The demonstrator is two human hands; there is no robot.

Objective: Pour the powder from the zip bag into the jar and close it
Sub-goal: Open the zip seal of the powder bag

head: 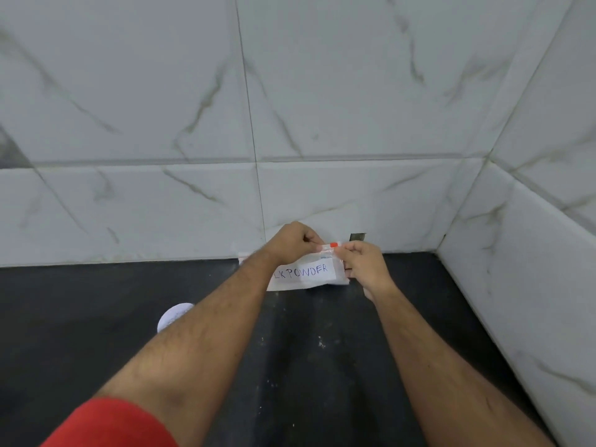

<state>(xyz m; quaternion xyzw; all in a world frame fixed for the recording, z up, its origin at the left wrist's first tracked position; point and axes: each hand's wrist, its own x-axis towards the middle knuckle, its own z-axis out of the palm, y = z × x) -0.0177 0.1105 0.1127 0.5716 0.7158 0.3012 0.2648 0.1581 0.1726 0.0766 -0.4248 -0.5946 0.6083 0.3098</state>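
A clear zip bag (pixel 304 274) of white powder, with a white label reading "LK POWDER" and a red strip at its top, is held upright over the back of the black counter. My left hand (pixel 292 241) pinches the bag's top edge from the left. My right hand (pixel 366 266) pinches the same edge from the right, close to the red strip. A round white object (pixel 172 316), perhaps the jar or its lid, shows at the left, half hidden by my left forearm.
The black counter (pixel 96 317) runs to a marble-tiled wall (pixel 193 124) at the back and a tiled side wall (pixel 532 269) on the right. White specks of powder (pixel 321 343) lie on the counter between my arms. A small dark gap (pixel 357 237) sits in the back wall.
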